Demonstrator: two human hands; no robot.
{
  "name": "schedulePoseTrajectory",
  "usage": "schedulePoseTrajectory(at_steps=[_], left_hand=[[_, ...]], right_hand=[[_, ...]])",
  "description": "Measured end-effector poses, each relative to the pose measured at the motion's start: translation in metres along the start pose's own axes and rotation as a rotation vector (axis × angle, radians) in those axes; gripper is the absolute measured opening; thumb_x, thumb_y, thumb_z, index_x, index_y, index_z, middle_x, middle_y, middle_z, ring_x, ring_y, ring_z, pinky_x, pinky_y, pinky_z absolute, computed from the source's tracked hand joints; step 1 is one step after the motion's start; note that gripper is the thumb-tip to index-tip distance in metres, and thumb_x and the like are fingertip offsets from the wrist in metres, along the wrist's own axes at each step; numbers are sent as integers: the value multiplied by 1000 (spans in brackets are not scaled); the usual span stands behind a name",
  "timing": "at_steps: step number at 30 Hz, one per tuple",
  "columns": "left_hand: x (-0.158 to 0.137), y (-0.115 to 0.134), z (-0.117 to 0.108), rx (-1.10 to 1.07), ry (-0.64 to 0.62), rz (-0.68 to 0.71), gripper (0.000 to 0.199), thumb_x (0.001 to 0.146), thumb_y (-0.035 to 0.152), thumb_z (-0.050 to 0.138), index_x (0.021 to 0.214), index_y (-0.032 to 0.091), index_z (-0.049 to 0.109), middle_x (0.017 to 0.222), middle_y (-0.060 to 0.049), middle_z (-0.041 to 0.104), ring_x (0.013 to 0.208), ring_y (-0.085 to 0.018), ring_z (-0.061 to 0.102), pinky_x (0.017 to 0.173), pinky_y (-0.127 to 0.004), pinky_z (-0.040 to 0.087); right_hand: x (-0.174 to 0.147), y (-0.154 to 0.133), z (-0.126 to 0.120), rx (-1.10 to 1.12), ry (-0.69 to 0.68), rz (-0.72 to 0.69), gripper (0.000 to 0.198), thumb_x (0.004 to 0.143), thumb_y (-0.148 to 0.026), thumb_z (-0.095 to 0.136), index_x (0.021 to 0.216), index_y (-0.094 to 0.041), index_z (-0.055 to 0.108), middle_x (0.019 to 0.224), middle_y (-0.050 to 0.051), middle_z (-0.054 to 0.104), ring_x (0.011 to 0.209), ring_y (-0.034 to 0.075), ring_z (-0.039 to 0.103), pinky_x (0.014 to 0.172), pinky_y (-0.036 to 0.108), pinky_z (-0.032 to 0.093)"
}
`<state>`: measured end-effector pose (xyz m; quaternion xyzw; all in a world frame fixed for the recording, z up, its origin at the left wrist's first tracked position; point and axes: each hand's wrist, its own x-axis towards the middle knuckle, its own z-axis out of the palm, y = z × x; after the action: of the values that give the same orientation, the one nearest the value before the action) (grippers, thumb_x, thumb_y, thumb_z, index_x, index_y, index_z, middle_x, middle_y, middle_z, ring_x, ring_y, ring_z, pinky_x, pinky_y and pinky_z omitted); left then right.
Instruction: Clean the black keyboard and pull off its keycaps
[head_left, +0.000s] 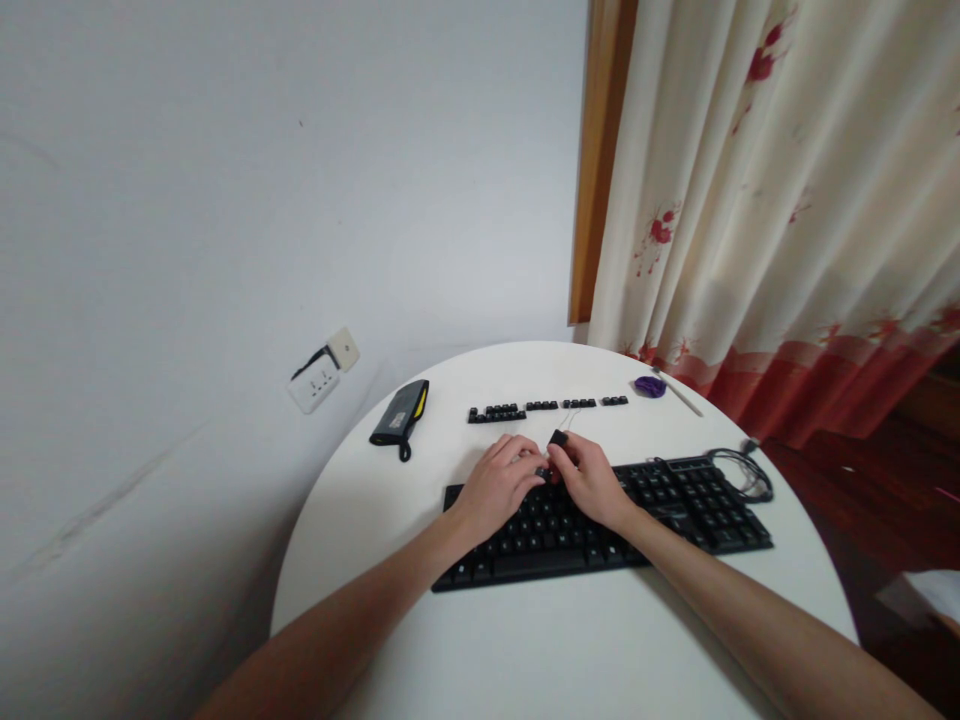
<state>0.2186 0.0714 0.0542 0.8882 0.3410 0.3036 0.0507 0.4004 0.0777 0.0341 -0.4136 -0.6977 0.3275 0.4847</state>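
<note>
A black keyboard (540, 565) lies across the white round table, with my two hands close together over its upper middle. My left hand (499, 478) is closed, its fingertips at a small black keycap (541, 473). In my right hand (589, 478), also closed, is a wire keycap puller (558, 437) with a black handle; its thin wire loops point away from me. Beyond my hands stand rows of loose black keycaps (497, 413), with shorter groups of keycaps (580, 403) to their right. My fingers hide part of the keyboard's top rows.
A grey pouch (397, 415) with a strap rests at the table's left edge. Toward the back right are a purple bundle (649, 386) and a thin brush-like stick (679, 393). The keyboard's coiled cable (742, 480) lies at the right. A wall and curtain (697, 200) border the table (360, 560).
</note>
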Motion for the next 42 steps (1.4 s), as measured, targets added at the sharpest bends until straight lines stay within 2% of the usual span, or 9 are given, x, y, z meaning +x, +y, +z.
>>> schedulePoseTrajectory(at_steps=[5,10,12,16,22,29,35,42], left_hand=[[1,-1,-3,-121,61,-51,16,87,18,62,101,24,65,108,-4,58,105,-21,52,96,-39,45],[14,-26,-8,-15,208,-207,14,79,22,72,92,25,70,114,-3,54,106,-22,48,97,-41,43],[24,-41,-6,61,180,-255,13,75,25,75,87,26,72,116,-3,53,106,-23,47,97,-42,42],[49,-66,12,168,26,-306,10,73,30,77,83,27,74,121,-2,52,112,-27,43,94,-45,40],[75,-85,37,224,-63,-273,10,73,34,77,81,28,75,125,-3,51,117,-29,39,91,-47,37],[78,-95,45,225,-73,-271,14,74,36,76,85,27,74,126,-3,48,117,-29,38,93,-45,36],[83,-94,48,241,-23,-296,40,66,39,81,101,27,66,123,-5,45,113,-29,39,94,-45,36],[87,-100,47,271,3,-334,50,64,37,83,108,28,62,125,-5,42,114,-30,38,94,-45,36]], right_hand=[[1,0,1,40,2,46,34,94,-47,45,76,-20,54,64,1,60,57,15,57,57,27,45],[3,4,3,93,33,118,34,94,-48,44,80,-19,56,71,3,67,58,15,60,56,26,45],[3,5,3,98,35,129,33,94,-46,45,80,-18,56,70,3,67,57,15,60,57,26,45],[3,5,3,103,41,135,33,94,-45,45,80,-18,56,69,3,67,57,14,60,58,26,46],[4,4,3,117,44,134,32,94,-45,45,79,-19,55,69,2,67,56,15,60,58,27,47],[4,5,3,117,26,138,31,95,-44,44,80,-20,55,70,2,67,57,15,60,59,26,46],[3,6,3,111,22,140,30,95,-43,45,80,-19,57,70,2,67,58,15,60,60,27,47],[3,8,4,104,23,129,31,95,-42,45,79,-19,57,69,2,67,58,15,60,61,28,48]])
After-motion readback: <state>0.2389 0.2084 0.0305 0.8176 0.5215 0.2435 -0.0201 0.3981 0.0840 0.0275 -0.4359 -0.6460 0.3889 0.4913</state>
